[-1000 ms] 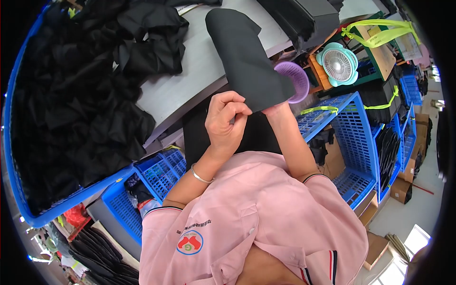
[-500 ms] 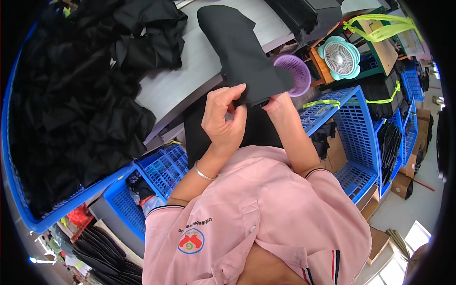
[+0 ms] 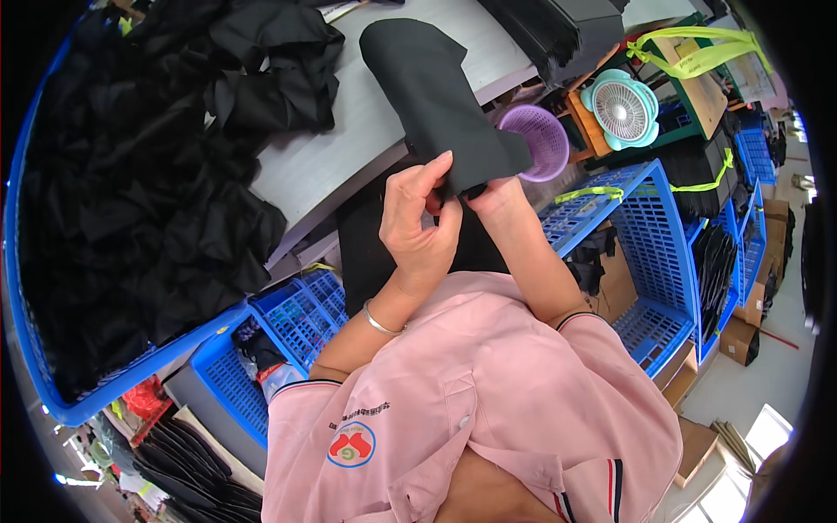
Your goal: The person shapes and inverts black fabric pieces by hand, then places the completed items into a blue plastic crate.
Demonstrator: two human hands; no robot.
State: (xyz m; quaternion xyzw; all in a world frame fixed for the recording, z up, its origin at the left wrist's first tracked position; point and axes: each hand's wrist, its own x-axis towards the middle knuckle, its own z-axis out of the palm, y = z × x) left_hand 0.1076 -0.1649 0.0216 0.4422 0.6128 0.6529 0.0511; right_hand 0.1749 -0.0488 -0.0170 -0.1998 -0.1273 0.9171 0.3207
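Note:
A black fabric piece stretches from my hands up over the grey table, its rounded end at the top. My left hand, with a bracelet on its wrist, pinches the lower left edge of the fabric between thumb and fingers. From the right, my right hand reaches inside or under the lower end; the fabric hides its fingers. A large heap of black fabric fills the blue bin at the left.
Blue crates stand at the right, and more at lower left. Beyond the table edge are a purple basket and a teal fan. Stacked black pieces lie at the table's top right.
Both hands and the lower end of the fabric have shifted slightly. The right hand has moved a little to the left, and the gap between the hands is narrower.

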